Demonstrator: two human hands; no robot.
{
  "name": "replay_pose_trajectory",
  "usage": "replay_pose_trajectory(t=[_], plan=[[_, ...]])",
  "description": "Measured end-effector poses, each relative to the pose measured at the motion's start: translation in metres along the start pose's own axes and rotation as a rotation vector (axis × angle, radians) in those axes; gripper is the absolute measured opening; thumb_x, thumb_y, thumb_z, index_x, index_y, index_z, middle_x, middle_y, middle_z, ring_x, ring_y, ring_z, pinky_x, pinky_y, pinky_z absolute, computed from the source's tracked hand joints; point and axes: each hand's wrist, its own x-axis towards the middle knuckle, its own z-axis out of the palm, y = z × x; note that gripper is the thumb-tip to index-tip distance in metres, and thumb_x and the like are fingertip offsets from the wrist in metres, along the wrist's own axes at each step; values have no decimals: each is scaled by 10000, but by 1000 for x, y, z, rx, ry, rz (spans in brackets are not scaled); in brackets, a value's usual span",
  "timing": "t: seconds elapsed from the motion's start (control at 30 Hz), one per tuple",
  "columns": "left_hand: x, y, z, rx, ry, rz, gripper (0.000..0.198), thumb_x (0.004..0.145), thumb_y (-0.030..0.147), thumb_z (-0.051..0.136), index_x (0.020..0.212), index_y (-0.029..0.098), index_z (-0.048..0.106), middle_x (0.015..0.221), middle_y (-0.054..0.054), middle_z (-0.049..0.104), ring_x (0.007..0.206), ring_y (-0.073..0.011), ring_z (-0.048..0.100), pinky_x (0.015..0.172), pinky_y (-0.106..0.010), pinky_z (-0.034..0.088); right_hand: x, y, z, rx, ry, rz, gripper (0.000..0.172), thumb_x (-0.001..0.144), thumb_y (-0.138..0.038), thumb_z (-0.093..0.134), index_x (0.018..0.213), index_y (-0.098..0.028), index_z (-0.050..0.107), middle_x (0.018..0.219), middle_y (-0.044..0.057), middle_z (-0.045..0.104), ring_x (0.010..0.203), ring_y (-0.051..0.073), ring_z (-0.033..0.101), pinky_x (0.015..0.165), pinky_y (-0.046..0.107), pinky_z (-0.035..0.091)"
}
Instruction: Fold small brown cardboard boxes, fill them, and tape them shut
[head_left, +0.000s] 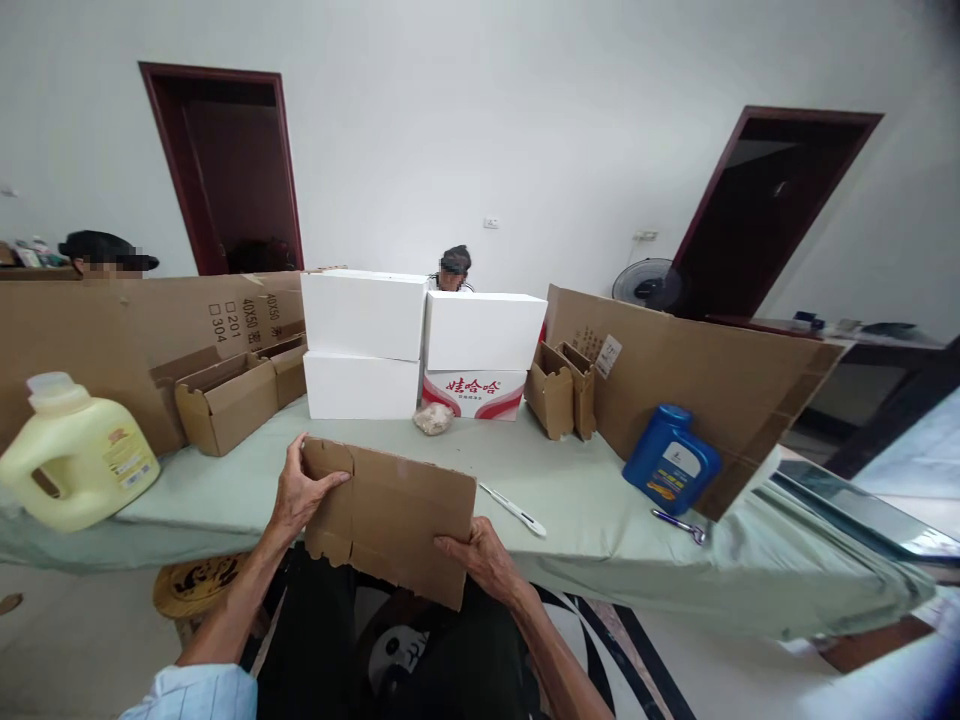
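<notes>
A flat brown cardboard blank (390, 515) is held upright at the table's near edge, between both hands. My left hand (300, 492) grips its upper left corner, thumb over the top edge. My right hand (484, 560) clasps its lower right edge with fingers curled round it. A white pen (514, 508) lies on the green tablecloth (570, 500) just right of the blank.
White boxes (364, 345) and a red-printed box (474, 392) are stacked at mid table. Folded cartons (229, 400) sit left, small cartons (561, 388) right. A yellow jug (75, 455), a blue bottle (670, 462), cardboard screens and two people behind them surround the spot.
</notes>
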Motion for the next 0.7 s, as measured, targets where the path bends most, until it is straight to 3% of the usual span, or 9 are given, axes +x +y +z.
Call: replay_pose_trajectory(t=[0.17,0.23,0.3,0.4,0.5,0.6,0.7], plan=[[3,4,3,49,-1,28,1025,697,617,852,1550,244,422,1426,-140,594,1304,-352,604,1101,-524,526,-14,-7,-10,-111,-29,-7,407,863,-537,715,660,-191,650,593,-35,537,638,141,465,569,245,379],[4,5,3,85,-12,49,922,758,668,758,1503,200,482,1308,-139,632,1172,-329,657,970,-490,592,-21,-13,-20,-111,46,-11,392,864,-559,712,714,-198,689,643,-17,608,686,172,536,597,257,426],[4,0,1,149,-35,84,794,788,691,672,1380,167,594,1193,-129,651,1037,-305,680,824,-442,619,-31,-21,-38,-105,220,-30,383,856,-586,723,822,-205,738,781,25,714,795,232,625,680,305,500],[-1,-21,-2,260,-116,118,627,776,663,619,1155,173,710,1085,-119,678,919,-284,690,692,-385,604,-47,-35,-83,-196,648,-101,430,855,-617,716,988,-211,762,1014,98,782,988,321,675,861,410,547],[-9,-47,-5,336,-187,109,536,750,616,592,1036,191,745,1001,-111,718,861,-276,704,664,-364,597,-61,-46,-142,-497,1008,-93,446,904,-637,609,923,-214,751,998,143,778,1028,360,672,915,457,532],[-18,-67,-5,390,-226,110,476,739,585,574,974,213,757,963,-99,753,846,-275,725,720,-375,612,-64,-54,-198,-871,1188,78,481,969,-571,470,730,-214,684,867,198,741,946,358,672,874,442,511],[-25,-76,-3,425,-271,114,435,750,555,569,950,222,764,971,-93,780,859,-276,749,793,-389,622,-53,-60,-241,-1035,1270,197,397,979,-426,426,819,-179,693,964,230,729,989,347,658,867,421,482]])
